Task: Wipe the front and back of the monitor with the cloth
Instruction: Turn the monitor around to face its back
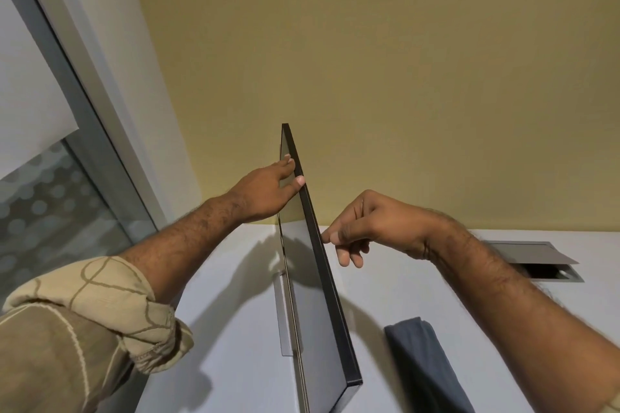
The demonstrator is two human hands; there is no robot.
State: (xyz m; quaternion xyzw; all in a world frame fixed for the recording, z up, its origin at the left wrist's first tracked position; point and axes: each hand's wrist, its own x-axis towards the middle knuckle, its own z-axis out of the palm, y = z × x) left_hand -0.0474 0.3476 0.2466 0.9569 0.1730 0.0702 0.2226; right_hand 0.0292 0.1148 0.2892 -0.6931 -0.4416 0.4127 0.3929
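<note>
A thin black monitor (322, 265) stands on the white desk (241, 329), seen almost edge-on from above, with its top edge running away from me. My left hand (265, 191) grips the far end of that edge, fingers on the left face and thumb over the rim. My right hand (365, 225) hovers at the right side of the edge, its fingers curled and one fingertip touching the rim; it holds nothing. A folded dark blue-grey cloth (426, 365) lies on the desk to the right of the monitor, below my right forearm.
A silver stand piece (283, 312) shows at the monitor's left side. A grey cable hatch (536, 261) stands open in the desk at the right. A yellow wall rises behind the desk, and a frosted glass partition with a metal frame (100, 131) stands to the left.
</note>
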